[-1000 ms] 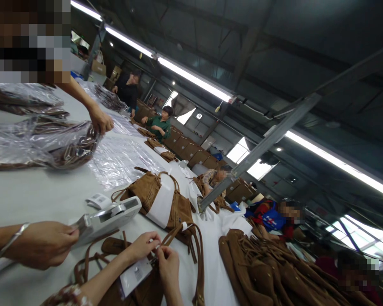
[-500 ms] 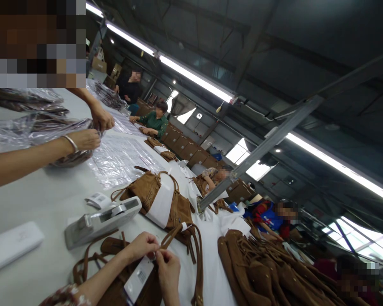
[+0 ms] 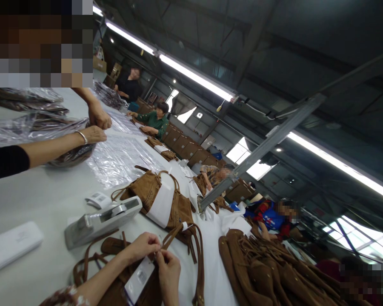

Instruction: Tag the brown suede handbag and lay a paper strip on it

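A brown handbag (image 3: 147,284) lies at the bottom of the view, its long handles (image 3: 200,263) arching to the right. At the base of a handle, my left hand (image 3: 143,246) is closed in a pinch. Beside it, almost touching, my right hand (image 3: 168,267) pinches too. Between and below them hangs a white hang tag (image 3: 139,278) with a printed label; its thin string runs up into my fingertips, which mostly hide it. Just beyond lies a second brown handbag (image 3: 181,208) wrapped with a white paper band (image 3: 162,204).
A tape dispenser (image 3: 104,221) stands left of my hands, by small white labels (image 3: 97,199). A white box-like item (image 3: 12,246) lies far left. Brown bags (image 3: 268,272) are piled at right. A co-worker's hands (image 3: 97,123) handle plastic-wrapped goods (image 3: 60,131). A metal post (image 3: 261,148) slants across.
My hands stay nearly in place at the handle, with slight finger movement. The co-worker's braceleted arm has reached further right, showing a dark sleeve.
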Demonstrator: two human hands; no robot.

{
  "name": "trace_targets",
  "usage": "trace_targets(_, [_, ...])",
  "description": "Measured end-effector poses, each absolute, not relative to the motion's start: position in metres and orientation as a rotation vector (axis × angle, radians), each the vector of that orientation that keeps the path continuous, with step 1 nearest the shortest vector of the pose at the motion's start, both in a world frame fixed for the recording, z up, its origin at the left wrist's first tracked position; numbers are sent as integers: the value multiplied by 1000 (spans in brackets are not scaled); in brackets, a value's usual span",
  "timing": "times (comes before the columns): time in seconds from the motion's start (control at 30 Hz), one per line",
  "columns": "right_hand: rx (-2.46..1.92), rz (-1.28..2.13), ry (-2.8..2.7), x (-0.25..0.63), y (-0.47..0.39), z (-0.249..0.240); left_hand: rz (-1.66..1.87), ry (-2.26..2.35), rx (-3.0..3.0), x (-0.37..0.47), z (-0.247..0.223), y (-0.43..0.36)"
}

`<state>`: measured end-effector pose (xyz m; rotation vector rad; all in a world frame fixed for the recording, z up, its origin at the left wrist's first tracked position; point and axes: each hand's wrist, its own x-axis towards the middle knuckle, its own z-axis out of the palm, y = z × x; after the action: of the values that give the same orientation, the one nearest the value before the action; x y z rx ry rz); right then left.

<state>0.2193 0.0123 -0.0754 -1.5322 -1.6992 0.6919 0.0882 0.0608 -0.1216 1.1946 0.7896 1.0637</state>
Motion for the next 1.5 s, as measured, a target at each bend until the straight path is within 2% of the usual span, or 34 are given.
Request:
trace_targets(0.4, [-1536,803,-1579,226,19,-84,1061,867,1269,91,-127,59])
trace_targets(0.87, [-1531,702,-1565,230,21,-84,1022,958,1323,82,-114,53])
trace_targets(0.97, [-1488,635,-1710,243,8,-72,1037,927,1277,80,-111,52])
trace_targets(1.13, [-1166,396,-2435,252,-24,-49,1072,764,1097,75,-102,50])
trace_targets(1.23, [-1148,383,-2603,235,-30,-51,1119,682,989,71,-99,49])
trace_targets(1.3, [-1202,457,-2464,223,-26,-60,1149,657,928,69,-99,48])
trace_targets(1.5, [-1403,782,-1501,221,11,-77,1126,642,838,70,-106,51])
